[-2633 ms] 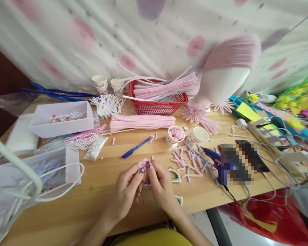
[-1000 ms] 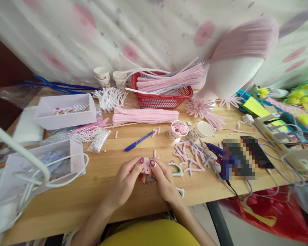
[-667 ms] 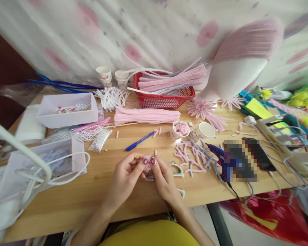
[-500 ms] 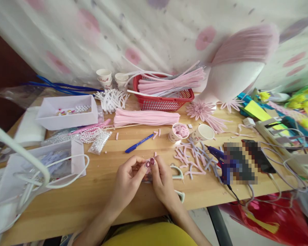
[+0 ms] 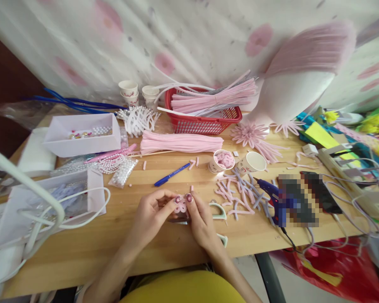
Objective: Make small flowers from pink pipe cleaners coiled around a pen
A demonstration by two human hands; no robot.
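Between my two hands, over the front of the table, is a small pink looped flower that looks made of pipe cleaner. My left hand pinches its left side between thumb and curled fingers. On the other side my right hand grips the flower's right edge with thumb and fingers. Scissors with pale green handles lie under and beside my right hand, partly hidden by it. Short pink and grey-purple pipe cleaner pieces are strewn right of my hands. A blue pen lies just beyond them.
A paper cup of pink coils stands beside another paper cup. Behind are a pink pipe cleaner bundle and a red basket. A blue glue gun with its cord lies right. White boxes and a white lamp arm occupy the left.
The pink flower's loops now show between my thumbs, where they were mostly hidden before. My left hand has shifted slightly left, and the view has moved a little.
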